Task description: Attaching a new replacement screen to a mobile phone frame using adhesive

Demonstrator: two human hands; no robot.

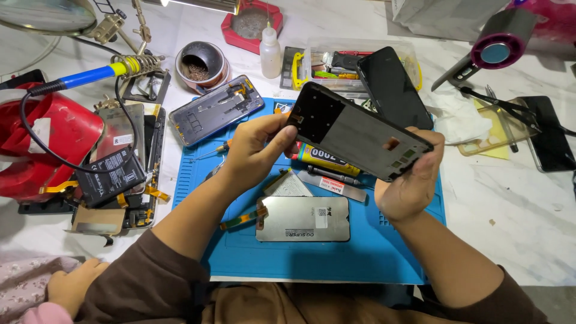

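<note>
Hands [255,150] gripping phone frame [360,132] ends

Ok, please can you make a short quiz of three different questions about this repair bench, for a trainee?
1. True or false: both hands hold the black phone frame above the blue mat.
2. What lies flat on the mat below the hands? A) a screen panel with a flex cable B) a hair dryer C) a battery
3. Fill in: the left hand grips the frame at one end and the right hand grips the ____ end.

Key: 1 true; 2 A, the screen panel; 3 other. The hair dryer lies off the mat on the white table.
</note>
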